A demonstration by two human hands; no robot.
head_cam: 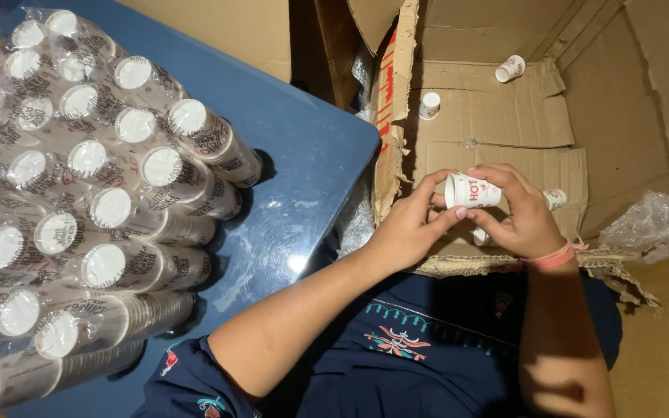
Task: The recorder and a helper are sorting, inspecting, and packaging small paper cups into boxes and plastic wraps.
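Cardboard lines the floor of an opened carton (497, 116) beside a blue desk (303, 155), seen from the head camera. Both the left hand (408, 224) and right hand (520, 213) close around a short stack of white paper cups (470, 190), held on its side above the carton. Light, thin-walled and easily crushed, it is best gripped around the sides. Three loose cups (509, 69) lie inside; over twenty wrapped cup sleeves (110, 209) crowd the desk.

Navy embroidered garment (396, 340), pink wristband (555, 256), bare forearms
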